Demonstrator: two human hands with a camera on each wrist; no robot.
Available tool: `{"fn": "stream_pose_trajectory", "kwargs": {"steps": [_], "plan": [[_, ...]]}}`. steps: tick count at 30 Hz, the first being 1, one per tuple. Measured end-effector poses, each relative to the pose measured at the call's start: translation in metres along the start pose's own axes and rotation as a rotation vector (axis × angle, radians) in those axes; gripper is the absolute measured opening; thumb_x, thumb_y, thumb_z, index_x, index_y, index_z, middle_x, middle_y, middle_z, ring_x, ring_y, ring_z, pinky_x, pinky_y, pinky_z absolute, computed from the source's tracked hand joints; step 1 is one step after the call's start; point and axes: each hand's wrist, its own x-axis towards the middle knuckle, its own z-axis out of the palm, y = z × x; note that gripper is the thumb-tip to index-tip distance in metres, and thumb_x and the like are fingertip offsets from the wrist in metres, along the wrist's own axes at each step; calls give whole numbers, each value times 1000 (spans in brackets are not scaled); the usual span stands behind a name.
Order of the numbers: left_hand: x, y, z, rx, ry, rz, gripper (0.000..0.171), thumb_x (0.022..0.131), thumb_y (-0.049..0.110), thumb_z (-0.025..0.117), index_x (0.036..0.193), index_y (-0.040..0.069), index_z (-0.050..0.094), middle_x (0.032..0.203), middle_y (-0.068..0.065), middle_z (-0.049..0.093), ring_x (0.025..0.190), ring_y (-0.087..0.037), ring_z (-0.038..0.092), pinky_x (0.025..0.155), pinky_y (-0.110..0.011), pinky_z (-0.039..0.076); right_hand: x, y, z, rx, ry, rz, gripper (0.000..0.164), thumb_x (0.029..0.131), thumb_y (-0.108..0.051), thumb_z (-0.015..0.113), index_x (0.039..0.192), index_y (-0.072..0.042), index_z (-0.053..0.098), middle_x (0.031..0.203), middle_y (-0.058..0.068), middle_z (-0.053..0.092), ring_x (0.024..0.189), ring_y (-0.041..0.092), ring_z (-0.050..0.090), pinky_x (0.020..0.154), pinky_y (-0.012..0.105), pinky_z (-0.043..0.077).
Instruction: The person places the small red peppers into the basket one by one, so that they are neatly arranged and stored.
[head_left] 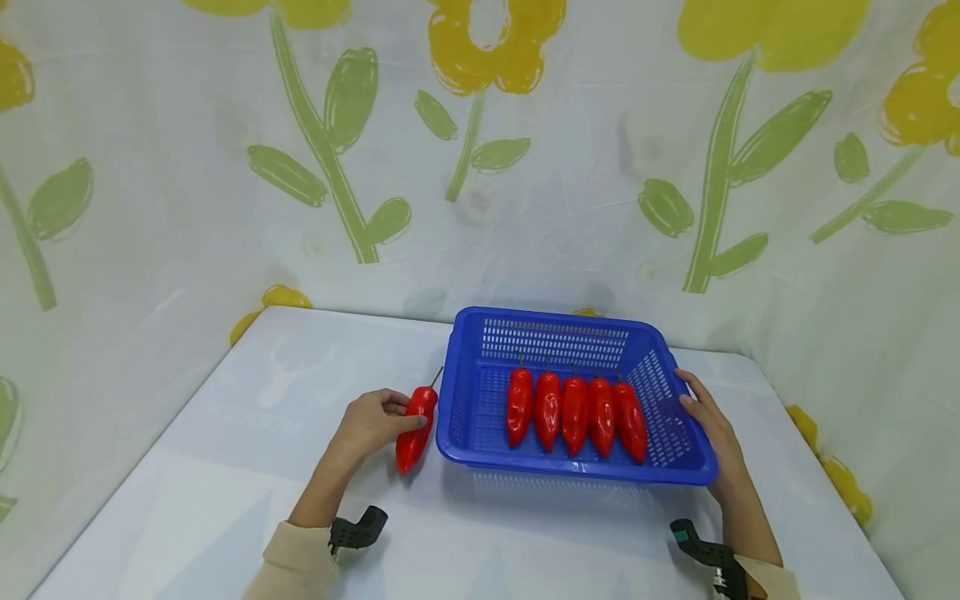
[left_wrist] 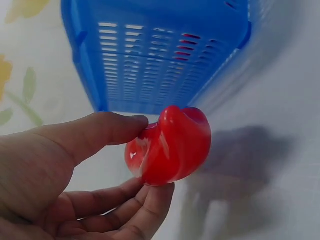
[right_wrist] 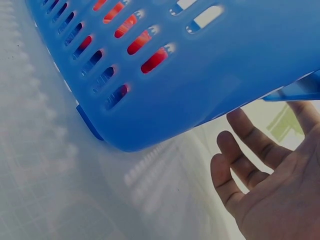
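Observation:
My left hand point(head_left: 377, 422) pinches a glossy red chili pepper point(head_left: 415, 437) between thumb and fingers, just left of the blue plastic basket point(head_left: 577, 478). Its thin stem points up and away in the head view; in the left wrist view the pepper point(left_wrist: 175, 150) is seen end-on, with the thumb above and fingers below. Several more red chili peppers point(head_left: 575, 417) lie side by side in the basket, stems toward the far wall. My right hand point(head_left: 716, 437) holds the basket's right rim. In the right wrist view, several fingers of that hand point(right_wrist: 275, 175) hang below the rim, apart from the basket wall.
The white table point(head_left: 247, 450) has faint printed patterns. Behind it hangs a white cloth point(head_left: 562, 208) with yellow flowers and green leaves. A black wrist camera mount point(head_left: 360, 529) sits at the left wrist and another mount point(head_left: 705, 550) at the right.

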Motion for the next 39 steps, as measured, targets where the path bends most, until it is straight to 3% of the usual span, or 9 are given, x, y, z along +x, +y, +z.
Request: {"fn": "stream_pose_trajectory", "kwargs": {"steps": [7,12,26,39], "plan": [[-7,5,-20,-43,51,29,47,85,27,78,121,0,64,110,-15,69,101,-31,65,81,-42,58,1,2,1,2,2,5,60,102,-53,44,157,-47,20,166,16,9,141,47,28,80,34,60],[-13,11,-29,-88,56,42,50,87,31,76,125,1,63,113,-13,69,104,-29,65,85,-44,56,2,1,3,-10,2,-1,61,101,-54,44,157,-46,20,165,16,11,141,48,29,80,33,60],[-12,36,-40,-133,31,90,55,88,37,75,129,4,62,119,-14,68,112,-31,63,94,-50,51,2,3,6,-26,18,-20,63,100,-55,44,158,-45,20,164,18,16,139,47,33,80,33,59],[5,76,-36,-96,-27,165,52,86,35,77,126,4,63,119,-15,68,112,-33,62,94,-51,52,1,6,2,-24,19,-38,62,101,-55,43,157,-45,21,164,18,16,139,47,32,80,32,59]]}}
